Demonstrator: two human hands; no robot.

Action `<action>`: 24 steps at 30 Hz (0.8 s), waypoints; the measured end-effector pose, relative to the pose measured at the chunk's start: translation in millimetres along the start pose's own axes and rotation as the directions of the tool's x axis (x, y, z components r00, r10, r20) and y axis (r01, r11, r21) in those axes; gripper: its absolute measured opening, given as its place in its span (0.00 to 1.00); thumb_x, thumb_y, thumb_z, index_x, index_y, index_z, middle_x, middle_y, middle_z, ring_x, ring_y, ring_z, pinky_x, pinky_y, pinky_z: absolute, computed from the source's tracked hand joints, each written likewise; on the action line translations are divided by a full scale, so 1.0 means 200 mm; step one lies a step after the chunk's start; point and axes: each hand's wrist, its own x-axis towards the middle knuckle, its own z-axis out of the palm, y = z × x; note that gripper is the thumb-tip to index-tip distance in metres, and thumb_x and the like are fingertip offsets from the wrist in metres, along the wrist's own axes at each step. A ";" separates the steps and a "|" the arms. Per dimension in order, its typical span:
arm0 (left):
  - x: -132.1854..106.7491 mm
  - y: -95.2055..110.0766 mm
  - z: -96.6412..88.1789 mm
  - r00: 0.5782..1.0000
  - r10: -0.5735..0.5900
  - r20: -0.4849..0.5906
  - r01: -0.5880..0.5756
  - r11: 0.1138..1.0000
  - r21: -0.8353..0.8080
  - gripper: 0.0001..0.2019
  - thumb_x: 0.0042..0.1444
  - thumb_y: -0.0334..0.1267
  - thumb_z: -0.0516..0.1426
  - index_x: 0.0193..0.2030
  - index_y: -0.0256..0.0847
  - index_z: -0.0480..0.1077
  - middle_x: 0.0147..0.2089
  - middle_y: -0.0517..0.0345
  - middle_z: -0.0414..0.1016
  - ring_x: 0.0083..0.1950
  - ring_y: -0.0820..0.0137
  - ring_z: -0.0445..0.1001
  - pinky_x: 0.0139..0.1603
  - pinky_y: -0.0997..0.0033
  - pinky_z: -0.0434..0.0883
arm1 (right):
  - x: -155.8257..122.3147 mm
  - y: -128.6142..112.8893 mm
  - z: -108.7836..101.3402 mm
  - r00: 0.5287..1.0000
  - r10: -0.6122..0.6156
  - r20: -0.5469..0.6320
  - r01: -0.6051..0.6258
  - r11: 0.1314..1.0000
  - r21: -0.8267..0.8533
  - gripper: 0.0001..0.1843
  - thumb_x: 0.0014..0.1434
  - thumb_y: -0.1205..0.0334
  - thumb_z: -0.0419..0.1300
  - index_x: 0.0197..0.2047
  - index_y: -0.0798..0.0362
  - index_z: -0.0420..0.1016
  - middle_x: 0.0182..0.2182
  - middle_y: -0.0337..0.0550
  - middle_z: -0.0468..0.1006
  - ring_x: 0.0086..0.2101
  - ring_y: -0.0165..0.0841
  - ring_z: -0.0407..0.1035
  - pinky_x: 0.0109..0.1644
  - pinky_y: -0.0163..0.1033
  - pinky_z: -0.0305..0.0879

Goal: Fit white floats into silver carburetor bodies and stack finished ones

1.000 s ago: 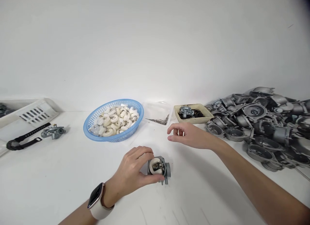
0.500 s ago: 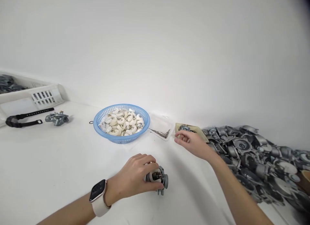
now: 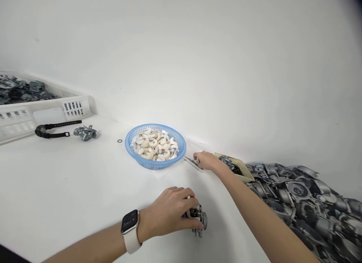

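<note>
My left hand (image 3: 174,210) grips a grey metal carburetor body (image 3: 202,217) on the white table, thumb in front and fingers over the top. A white plastic float (image 3: 190,212) shows in it, partly covered by my fingers. Further back, my right hand (image 3: 205,160) is down at a shallow clear tray (image 3: 197,144). Its fingers are bent and drawn together over thin metal pins (image 3: 192,161); what lies between the fingertips is hidden. Left of the tray stands a blue plastic basket (image 3: 128,142) full of white floats (image 3: 154,143).
A cream bin (image 3: 247,174) with small metal parts stands beside my right forearm. Carburetor bodies and bowls (image 3: 299,195) are heaped at right. At left are a white crate (image 3: 48,116) of metal parts, a black strap (image 3: 55,135), another carburetor (image 3: 85,133) and a black ring (image 3: 120,141).
My right hand has moved left from beside the cream bin to the pins in the clear tray. My left hand still holds the carburetor body. The view has turned a little left.
</note>
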 end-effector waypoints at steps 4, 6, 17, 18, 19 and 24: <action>0.00 0.00 0.00 0.999 0.028 -0.014 -0.028 0.999 0.047 0.21 0.62 0.60 0.58 0.48 0.44 0.71 0.45 0.60 0.76 0.36 0.67 0.75 0.38 0.66 0.68 | 0.03 -0.03 0.00 1.000 0.005 0.029 -0.005 1.000 0.006 0.17 0.68 0.54 0.59 0.53 0.57 0.72 0.47 0.46 0.74 0.45 0.34 0.72 0.51 0.45 0.72; 0.00 0.00 0.00 0.999 0.039 -0.020 -0.037 0.997 0.068 0.21 0.62 0.60 0.58 0.47 0.43 0.71 0.45 0.59 0.76 0.35 0.67 0.74 0.37 0.66 0.68 | 0.02 -0.03 -0.01 1.000 0.000 0.027 -0.001 0.999 0.040 0.16 0.68 0.54 0.60 0.52 0.57 0.72 0.46 0.46 0.75 0.44 0.34 0.72 0.50 0.45 0.72; -0.01 0.00 -0.02 0.999 -0.026 0.047 0.026 1.000 0.000 0.27 0.58 0.63 0.60 0.54 0.45 0.67 0.45 0.58 0.76 0.39 0.63 0.77 0.41 0.64 0.69 | -0.43 -0.01 -0.06 0.976 -0.091 -0.196 0.179 0.846 0.502 0.09 0.61 0.64 0.56 0.41 0.53 0.77 0.34 0.39 0.77 0.34 0.29 0.69 0.38 0.33 0.65; -0.01 0.00 -0.03 0.998 -0.034 0.059 0.035 0.999 -0.009 0.27 0.57 0.62 0.60 0.54 0.46 0.67 0.44 0.58 0.76 0.39 0.63 0.77 0.41 0.64 0.69 | -0.51 -0.01 -0.02 0.974 -0.093 -0.207 0.193 0.818 0.542 0.09 0.62 0.62 0.56 0.41 0.52 0.77 0.36 0.40 0.77 0.35 0.29 0.69 0.39 0.33 0.66; 0.00 0.01 -0.04 0.996 -0.041 0.074 0.043 0.999 -0.020 0.25 0.57 0.60 0.61 0.53 0.46 0.68 0.43 0.59 0.76 0.39 0.63 0.76 0.41 0.64 0.69 | -0.60 -0.02 0.03 0.971 -0.092 -0.221 0.208 0.779 0.591 0.10 0.63 0.59 0.56 0.41 0.52 0.77 0.37 0.41 0.77 0.35 0.29 0.70 0.41 0.34 0.67; 0.01 0.04 -0.09 0.987 -0.089 0.135 0.101 0.991 -0.087 0.20 0.57 0.47 0.63 0.54 0.47 0.69 0.41 0.61 0.76 0.39 0.65 0.76 0.38 0.67 0.69 | -0.90 -0.12 0.33 0.962 -0.012 -0.273 0.260 0.339 0.904 0.10 0.64 0.55 0.60 0.41 0.52 0.79 0.39 0.44 0.77 0.38 0.31 0.69 0.44 0.36 0.67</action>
